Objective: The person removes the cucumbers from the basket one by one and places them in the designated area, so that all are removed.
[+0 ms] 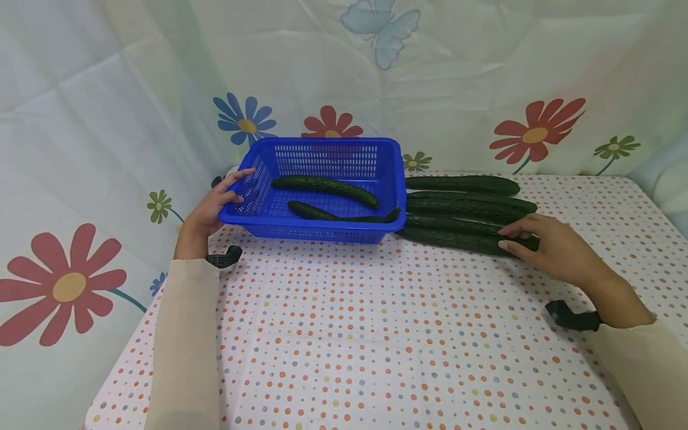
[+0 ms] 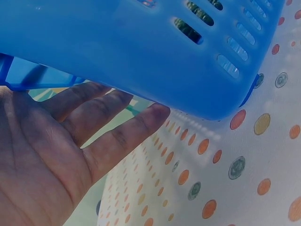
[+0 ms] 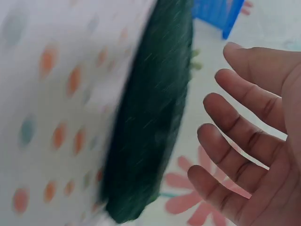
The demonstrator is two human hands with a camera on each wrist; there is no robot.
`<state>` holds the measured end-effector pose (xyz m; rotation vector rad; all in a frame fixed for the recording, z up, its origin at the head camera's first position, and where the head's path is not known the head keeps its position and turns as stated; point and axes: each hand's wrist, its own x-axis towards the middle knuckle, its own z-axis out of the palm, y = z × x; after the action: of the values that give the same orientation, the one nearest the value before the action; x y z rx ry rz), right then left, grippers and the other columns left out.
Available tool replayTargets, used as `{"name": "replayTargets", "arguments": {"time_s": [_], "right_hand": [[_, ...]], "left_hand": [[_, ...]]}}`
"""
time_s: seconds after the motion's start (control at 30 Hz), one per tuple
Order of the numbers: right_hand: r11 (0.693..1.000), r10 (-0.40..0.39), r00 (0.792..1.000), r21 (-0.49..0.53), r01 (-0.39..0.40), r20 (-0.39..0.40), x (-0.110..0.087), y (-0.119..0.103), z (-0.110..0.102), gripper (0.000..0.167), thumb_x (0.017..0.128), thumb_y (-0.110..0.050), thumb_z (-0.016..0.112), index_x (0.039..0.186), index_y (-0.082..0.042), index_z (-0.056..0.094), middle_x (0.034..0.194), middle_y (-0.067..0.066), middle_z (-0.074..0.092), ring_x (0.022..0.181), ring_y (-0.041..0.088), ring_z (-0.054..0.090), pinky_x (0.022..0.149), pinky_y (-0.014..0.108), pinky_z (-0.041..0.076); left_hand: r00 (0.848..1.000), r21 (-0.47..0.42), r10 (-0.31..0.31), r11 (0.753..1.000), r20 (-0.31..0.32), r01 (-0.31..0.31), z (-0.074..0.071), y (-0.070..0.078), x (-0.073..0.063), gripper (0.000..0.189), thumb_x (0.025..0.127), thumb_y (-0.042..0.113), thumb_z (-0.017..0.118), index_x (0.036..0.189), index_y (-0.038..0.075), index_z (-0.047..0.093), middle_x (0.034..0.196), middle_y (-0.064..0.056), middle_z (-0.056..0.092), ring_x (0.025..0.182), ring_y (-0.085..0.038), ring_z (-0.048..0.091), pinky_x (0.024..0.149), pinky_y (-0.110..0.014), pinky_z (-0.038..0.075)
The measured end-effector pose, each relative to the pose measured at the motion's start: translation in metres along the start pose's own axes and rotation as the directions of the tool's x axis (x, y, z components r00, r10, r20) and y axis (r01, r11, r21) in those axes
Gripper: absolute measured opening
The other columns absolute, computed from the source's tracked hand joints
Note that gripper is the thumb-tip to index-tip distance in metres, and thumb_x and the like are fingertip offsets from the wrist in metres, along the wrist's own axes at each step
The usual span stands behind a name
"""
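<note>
A blue plastic basket (image 1: 317, 232) with slotted walls stands toward the back of the table. Inside it lie two dark green cucumbers, one at the back (image 1: 328, 185) and one near the front wall (image 1: 312, 210). My left hand (image 1: 212, 206) holds the basket's left rim, thumb and a finger over the edge; in the left wrist view other fingers (image 2: 120, 141) lie along its outside. Several cucumbers lie side by side right of the basket. My right hand (image 1: 559, 248) is at the right end of the nearest cucumber (image 1: 457, 239). In the right wrist view its spread fingers (image 3: 235, 155) stand apart from a cucumber (image 3: 150, 108).
A dotted cloth (image 1: 344, 334) covers the table. Behind and to the left hangs a curtain (image 1: 457, 89) printed with flowers and a butterfly. Dark devices are strapped to the left wrist (image 1: 228, 257) and the right wrist (image 1: 570, 316).
</note>
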<state>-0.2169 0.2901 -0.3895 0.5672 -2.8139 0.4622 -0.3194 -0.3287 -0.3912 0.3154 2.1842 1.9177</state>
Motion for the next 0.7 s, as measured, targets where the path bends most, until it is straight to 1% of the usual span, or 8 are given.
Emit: {"name": "replayTargets", "arguments": {"time_s": [0.1,0.17,0.27,0.33,0.43,0.5,0.6,0.7], "right_hand": [[0.999,-0.042,0.999,0.022,0.043,-0.030,0.001,-0.020,-0.004,0.023,0.082,-0.008,0.076,0.105,-0.006,0.073,0.100,0.012,0.068,0.092,0.029,0.060,0.075,0.052,0.049],[0.996,-0.074,0.996,0.036,0.076,-0.055,0.000,-0.034,-0.006,0.025,0.081,-0.006,0.077,0.105,-0.007,0.073,0.100,0.010,0.069,0.092,0.028,0.060,0.077,0.052,0.048],[0.992,-0.112,0.990,0.050,0.116,-0.084,-0.004,-0.054,-0.008,0.026,0.079,-0.007,0.078,0.104,-0.011,0.073,0.099,0.003,0.069,0.093,0.022,0.059,0.078,0.044,0.047],[0.987,-0.146,0.985,0.057,0.152,-0.096,-0.006,-0.067,-0.008,0.026,0.079,-0.008,0.079,0.104,-0.014,0.074,0.099,-0.002,0.069,0.092,0.017,0.058,0.076,0.037,0.046],[0.978,-0.192,0.977,0.062,0.199,-0.095,-0.007,-0.087,-0.007,0.027,0.079,-0.010,0.079,0.105,-0.017,0.073,0.100,-0.005,0.069,0.093,0.014,0.059,0.075,0.034,0.048],[0.973,-0.216,0.973,0.067,0.222,-0.082,-0.006,-0.100,-0.006,0.027,0.080,-0.011,0.078,0.105,-0.018,0.073,0.101,-0.004,0.069,0.093,0.014,0.060,0.074,0.036,0.050],[0.967,-0.229,0.971,0.101,0.235,-0.068,-0.002,-0.119,-0.002,0.025,0.082,-0.012,0.077,0.106,-0.018,0.073,0.102,-0.005,0.069,0.095,0.015,0.061,0.077,0.042,0.052],[0.958,-0.248,0.967,0.136,0.254,-0.061,0.006,-0.137,0.001,0.021,0.084,-0.013,0.075,0.105,-0.018,0.073,0.101,-0.005,0.068,0.094,0.015,0.062,0.077,0.042,0.052]], "left_hand": [[1.000,-0.001,0.000,1.000,-0.008,0.000,-0.002,-0.001,0.000,0.067,0.093,0.001,0.038,0.151,0.034,0.036,0.166,-0.004,0.004,0.148,-0.045,0.017,0.109,-0.065,0.030],[1.000,-0.002,0.006,1.000,-0.003,-0.006,-0.002,-0.002,0.001,0.067,0.093,0.001,0.038,0.151,0.032,0.036,0.166,-0.004,0.004,0.148,-0.044,0.017,0.109,-0.066,0.029],[1.000,-0.004,0.017,1.000,0.017,-0.017,-0.001,-0.001,0.005,0.066,0.093,0.001,0.038,0.151,0.032,0.036,0.166,-0.004,0.003,0.148,-0.043,0.016,0.110,-0.066,0.028],[1.000,-0.007,0.019,1.000,0.024,-0.019,0.000,-0.002,0.008,0.066,0.093,0.001,0.038,0.151,0.031,0.037,0.166,-0.004,0.004,0.148,-0.042,0.016,0.111,-0.066,0.028],[1.000,-0.013,0.012,1.000,0.008,-0.012,0.000,-0.002,0.010,0.066,0.092,0.000,0.038,0.151,0.030,0.038,0.166,-0.003,0.006,0.148,-0.041,0.017,0.112,-0.065,0.029],[1.000,-0.013,0.009,1.000,-0.002,-0.009,0.000,-0.002,0.009,0.066,0.092,-0.001,0.037,0.151,0.029,0.037,0.166,-0.003,0.005,0.148,-0.041,0.017,0.112,-0.065,0.029],[1.000,-0.009,0.000,1.000,-0.011,0.000,-0.001,-0.001,0.007,0.066,0.093,-0.001,0.036,0.151,0.030,0.036,0.166,-0.004,0.006,0.147,-0.042,0.019,0.112,-0.064,0.029],[1.000,0.000,-0.009,1.000,-0.017,0.009,-0.001,-0.001,0.003,0.066,0.093,0.000,0.037,0.151,0.031,0.036,0.166,-0.005,0.006,0.147,-0.042,0.020,0.111,-0.063,0.030]]}}
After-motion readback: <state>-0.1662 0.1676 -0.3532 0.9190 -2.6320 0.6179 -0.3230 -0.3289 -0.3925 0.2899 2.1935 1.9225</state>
